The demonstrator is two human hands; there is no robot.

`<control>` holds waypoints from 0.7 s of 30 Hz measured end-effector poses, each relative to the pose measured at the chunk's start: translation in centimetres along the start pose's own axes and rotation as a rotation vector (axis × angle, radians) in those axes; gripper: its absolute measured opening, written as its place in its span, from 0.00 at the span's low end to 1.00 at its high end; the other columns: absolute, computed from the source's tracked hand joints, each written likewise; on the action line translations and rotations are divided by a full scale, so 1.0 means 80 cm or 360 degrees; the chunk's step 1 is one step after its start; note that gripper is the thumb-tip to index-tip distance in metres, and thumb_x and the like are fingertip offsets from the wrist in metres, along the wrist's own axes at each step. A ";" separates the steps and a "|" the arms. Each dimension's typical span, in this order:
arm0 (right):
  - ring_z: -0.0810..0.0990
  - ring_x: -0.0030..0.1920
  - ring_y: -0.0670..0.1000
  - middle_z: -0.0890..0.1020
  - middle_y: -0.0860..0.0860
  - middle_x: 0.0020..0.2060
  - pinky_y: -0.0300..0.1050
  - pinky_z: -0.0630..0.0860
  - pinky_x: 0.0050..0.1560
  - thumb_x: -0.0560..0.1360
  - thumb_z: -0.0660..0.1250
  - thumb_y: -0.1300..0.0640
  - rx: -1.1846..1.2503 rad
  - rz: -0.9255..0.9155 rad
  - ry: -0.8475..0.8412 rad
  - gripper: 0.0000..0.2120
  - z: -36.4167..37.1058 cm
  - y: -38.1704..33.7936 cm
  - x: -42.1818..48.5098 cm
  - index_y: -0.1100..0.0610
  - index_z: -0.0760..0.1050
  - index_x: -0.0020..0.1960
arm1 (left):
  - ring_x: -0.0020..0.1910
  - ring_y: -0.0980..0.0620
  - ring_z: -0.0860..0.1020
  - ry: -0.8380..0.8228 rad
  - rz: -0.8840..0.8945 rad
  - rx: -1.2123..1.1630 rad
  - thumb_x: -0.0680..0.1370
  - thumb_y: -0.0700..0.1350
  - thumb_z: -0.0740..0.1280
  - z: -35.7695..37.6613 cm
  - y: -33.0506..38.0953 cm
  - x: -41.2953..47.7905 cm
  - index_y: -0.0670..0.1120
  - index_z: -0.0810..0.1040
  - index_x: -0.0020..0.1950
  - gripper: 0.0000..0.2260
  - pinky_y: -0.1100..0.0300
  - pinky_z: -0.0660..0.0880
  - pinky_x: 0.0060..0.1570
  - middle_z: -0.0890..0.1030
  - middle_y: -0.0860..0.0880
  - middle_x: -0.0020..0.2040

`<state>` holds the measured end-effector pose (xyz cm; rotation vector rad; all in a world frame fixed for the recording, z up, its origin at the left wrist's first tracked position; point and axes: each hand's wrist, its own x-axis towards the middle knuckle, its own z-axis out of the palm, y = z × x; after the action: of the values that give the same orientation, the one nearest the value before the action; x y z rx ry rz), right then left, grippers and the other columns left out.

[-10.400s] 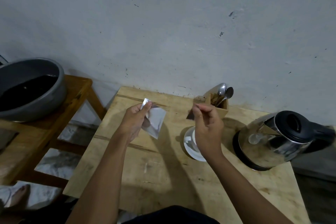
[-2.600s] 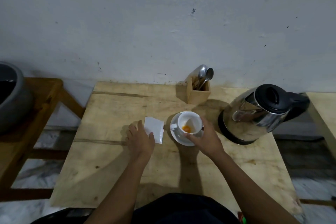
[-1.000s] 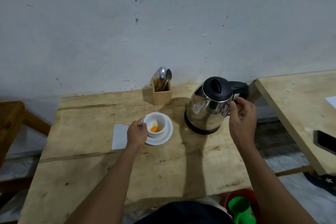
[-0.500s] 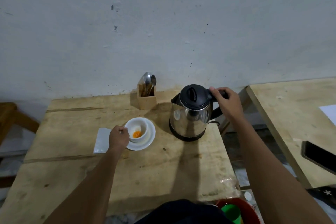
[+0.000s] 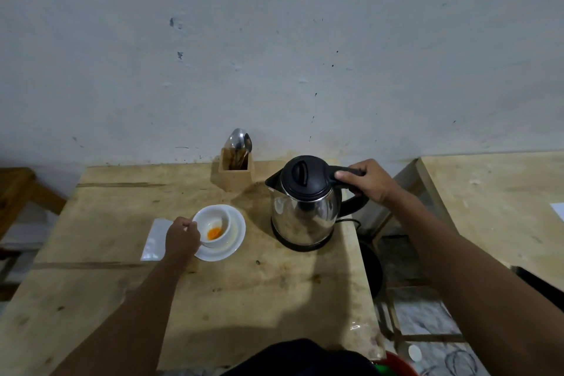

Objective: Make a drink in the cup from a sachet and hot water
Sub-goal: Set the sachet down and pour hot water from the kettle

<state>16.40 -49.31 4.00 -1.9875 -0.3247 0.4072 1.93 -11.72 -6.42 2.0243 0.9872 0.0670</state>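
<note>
Head view: the right hand (image 5: 370,181) grips the kettle (image 5: 306,201) handle; the left hand (image 5: 182,235) steadies the cup (image 5: 213,224), which stands on its saucer (image 5: 235,236) and holds orange powder (image 5: 214,233). Lift the kettle off its base, tilt slowly, and aim the spout inside the rim. The emptied sachet (image 5: 154,239) lies on the surface (image 5: 244,299).

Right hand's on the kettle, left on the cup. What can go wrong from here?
1. The left hand grips the cup beside the rim; hot water from the kettle could splash it.
2. The cup is small; a fast pour may overflow onto the saucer.
3. The kettle's cord could snag on lifting.
</note>
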 end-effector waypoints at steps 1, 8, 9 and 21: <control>0.68 0.25 0.50 0.69 0.52 0.22 0.37 0.63 0.28 0.63 0.72 0.35 0.0003 -0.0003 -0.0006 0.29 -0.001 0.002 0.000 0.62 0.70 0.27 | 0.47 0.36 0.78 0.0022 0.0056 0.0027 0.77 0.40 0.62 0.000 0.001 -0.002 0.34 0.76 0.51 0.10 0.49 0.74 0.47 0.80 0.33 0.49; 0.64 0.26 0.51 0.64 0.52 0.20 0.41 0.61 0.29 0.58 0.73 0.26 0.0182 -0.0064 0.0314 0.36 0.018 0.005 -0.007 0.60 0.68 0.22 | 0.45 0.37 0.77 0.0036 0.0158 0.0097 0.77 0.41 0.62 -0.001 -0.005 0.002 0.32 0.76 0.47 0.12 0.52 0.68 0.45 0.81 0.33 0.45; 0.64 0.26 0.51 0.64 0.52 0.20 0.41 0.62 0.29 0.57 0.72 0.25 0.0197 -0.0060 0.0353 0.38 0.020 0.006 -0.008 0.61 0.69 0.22 | 0.44 0.38 0.77 0.0036 0.0163 0.0086 0.77 0.42 0.62 -0.002 -0.005 0.000 0.32 0.77 0.47 0.12 0.52 0.68 0.44 0.81 0.33 0.44; 0.63 0.25 0.53 0.64 0.56 0.22 0.49 0.61 0.31 0.58 0.72 0.25 0.0027 -0.0193 0.0412 0.48 0.026 -0.062 0.000 0.73 0.64 0.26 | 0.42 0.34 0.81 -0.0136 0.0069 -0.0122 0.77 0.42 0.66 -0.016 -0.012 0.006 0.37 0.77 0.45 0.07 0.46 0.77 0.45 0.82 0.35 0.42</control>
<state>15.27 -45.56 7.63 -1.9646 -0.2747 0.0737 1.15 -10.26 -6.45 1.9623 0.8746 0.0409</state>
